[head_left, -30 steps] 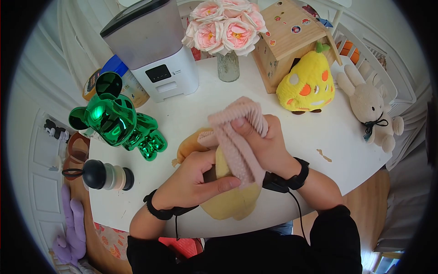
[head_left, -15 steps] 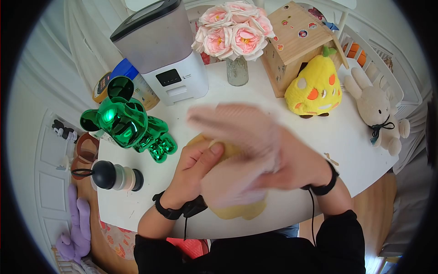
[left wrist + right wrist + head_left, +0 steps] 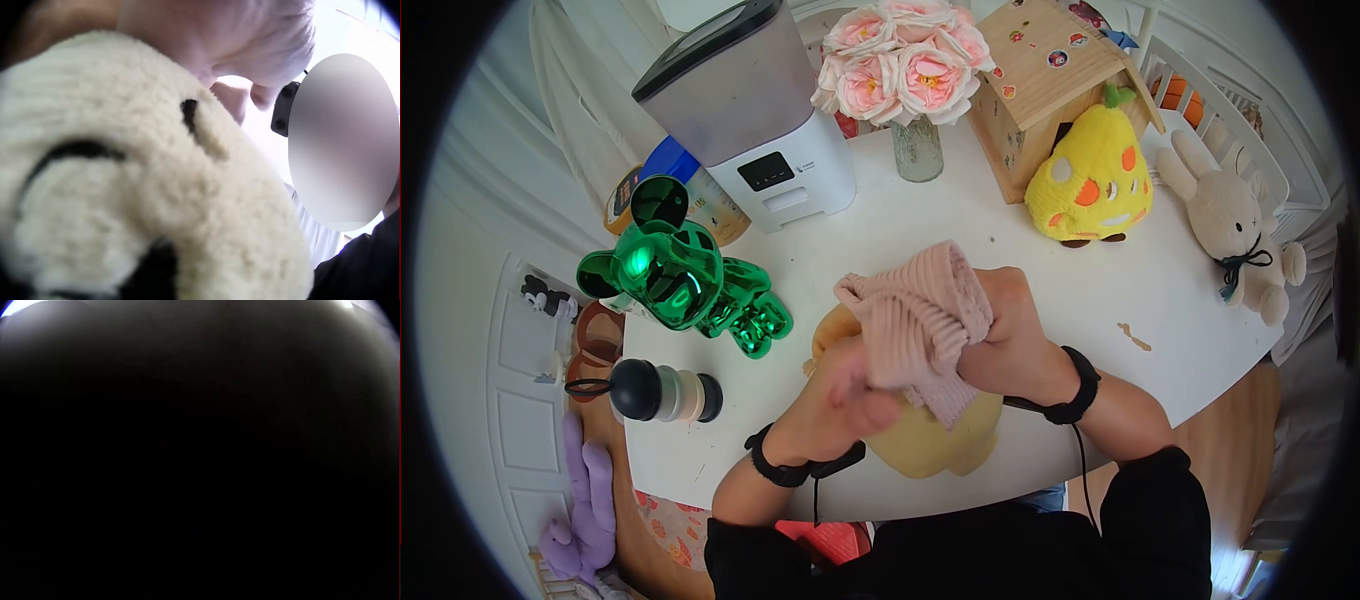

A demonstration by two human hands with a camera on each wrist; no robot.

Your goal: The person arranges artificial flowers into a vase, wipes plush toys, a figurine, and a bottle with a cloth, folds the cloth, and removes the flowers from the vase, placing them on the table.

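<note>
Over the white tabletop (image 3: 830, 240), mid-frame, the right hand (image 3: 1020, 345) tightly grips a pink ribbed cloth (image 3: 915, 325): light, stretchy, I'd guess, best pinched by its edge. The left hand (image 3: 835, 405) blurs; I can't tell its hold.

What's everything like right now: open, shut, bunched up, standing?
Pink cloth: bunched, gripped by the right hand
Left hand: blurred, can't tell its grip
Pale plush: partly hidden behind the cloth
Roses: open, in a vase
Dispenser: lid shut, screen dark
Bright yellow plush: upright
Green bear: upright

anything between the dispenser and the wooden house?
Yes, in the head view: a glass vase of pink flowers stands between them.
</note>
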